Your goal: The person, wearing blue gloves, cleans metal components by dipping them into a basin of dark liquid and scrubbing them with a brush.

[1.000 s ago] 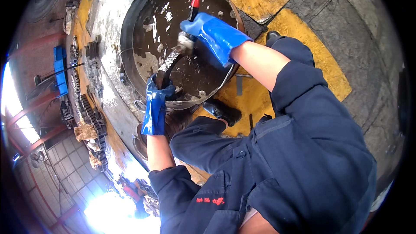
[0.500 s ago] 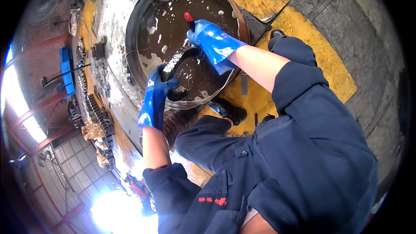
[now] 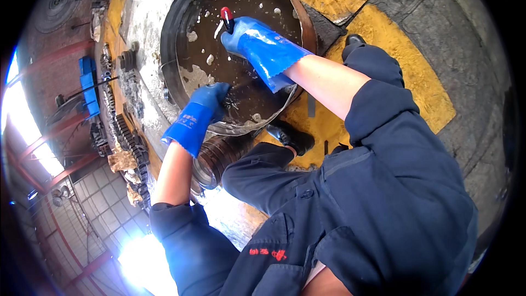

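A large round tub (image 3: 170, 49) of murky brown liquid with patches of foam stands before me. Both my hands wear blue rubber gloves. My right hand (image 3: 235, 35) is closed round a red-and-black tool handle (image 3: 226, 15) that points up and away over the tub; the tool's working end is hidden under the glove. Lower at the left, my left hand (image 3: 211, 100) reaches down at the liquid near the tub's near side. Its fingers are bent, and their tips and what they hold are hidden. The dark curved part seen earlier does not show clearly now.
Ribbed metal rings (image 3: 213, 159) are stacked beside the tub's near side. Rows of dark metal parts (image 3: 129, 137) and a blue bin (image 3: 87, 87) lie to the left. Yellow stained boards (image 3: 405, 71) and dark mats cover the floor at right. A bright glare sits at lower left.
My left hand has turned and dipped lower, and the dark curved part has sunk from sight. My right hand has shifted slightly left with the handle, which now stands more upright.
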